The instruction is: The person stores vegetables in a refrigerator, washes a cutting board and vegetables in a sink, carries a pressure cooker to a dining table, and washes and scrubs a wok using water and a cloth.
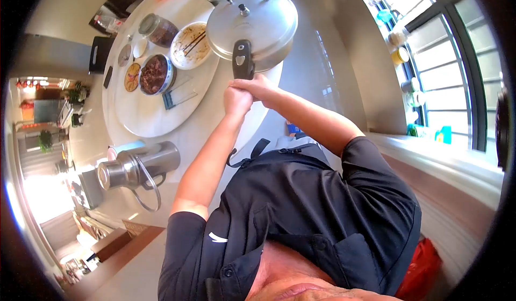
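Note:
A silver pressure cooker [263, 24] with its lid on stands at the edge of the round white table. Its black handle [243, 56] points toward me. My right hand [259, 88] is closed around the near end of this handle. My left hand [237, 99] is closed right against it, a little lower and to the left, and the two hands overlap. Part of the handle's end and several fingers are hidden where the hands meet.
On the turntable [161, 124] are a bowl of dark meat [155, 74], a white bowl with chopsticks [192, 46], a glass jar [158, 30] and a small plate [133, 77]. A metal jug [141, 165] stands at the near left. Windows [443, 70] are at right.

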A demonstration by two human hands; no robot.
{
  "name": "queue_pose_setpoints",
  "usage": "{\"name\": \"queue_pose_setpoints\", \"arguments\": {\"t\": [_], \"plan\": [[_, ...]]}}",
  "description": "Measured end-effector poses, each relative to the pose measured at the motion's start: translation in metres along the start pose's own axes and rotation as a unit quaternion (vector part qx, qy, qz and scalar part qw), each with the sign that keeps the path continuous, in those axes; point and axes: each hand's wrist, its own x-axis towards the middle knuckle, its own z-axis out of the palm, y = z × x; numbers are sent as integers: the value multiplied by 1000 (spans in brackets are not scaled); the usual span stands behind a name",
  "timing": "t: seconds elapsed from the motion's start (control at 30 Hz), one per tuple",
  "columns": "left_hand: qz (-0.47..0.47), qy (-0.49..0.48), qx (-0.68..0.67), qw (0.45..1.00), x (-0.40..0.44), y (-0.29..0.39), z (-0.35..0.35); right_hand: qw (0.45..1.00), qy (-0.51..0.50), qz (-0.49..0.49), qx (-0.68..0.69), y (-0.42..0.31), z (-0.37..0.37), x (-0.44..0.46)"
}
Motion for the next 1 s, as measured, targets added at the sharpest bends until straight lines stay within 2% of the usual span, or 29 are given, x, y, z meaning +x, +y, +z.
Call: {"name": "queue_pose_setpoints", "arguments": {"t": [0.07, 0.17, 0.37, 0.5, 0.8, 1.0], "plan": [[-15, -13, -17, 1000, -3, 6, 5, 999, -16, 29, -14, -9, -6, -7], [20, 14, -4, 1000, 6, 3, 25, 999, -21, -31, 8, -8, -20, -1], [-20, 23, -24, 999, -3, 45, 48, 999, -51, 10, -13, -38, -51, -8], [-14, 29, -37, 999, -3, 63, 59, 998, -56, 15, -30, -47, -69, -2], [-19, 58, -12, 998, 13, 76, 77, 994, -91, 33, -53, -53, -96, 27], [-24, 51, -17, 998, 19, 83, 72, 991, -100, 45, -77, -72, -89, 24]]}}
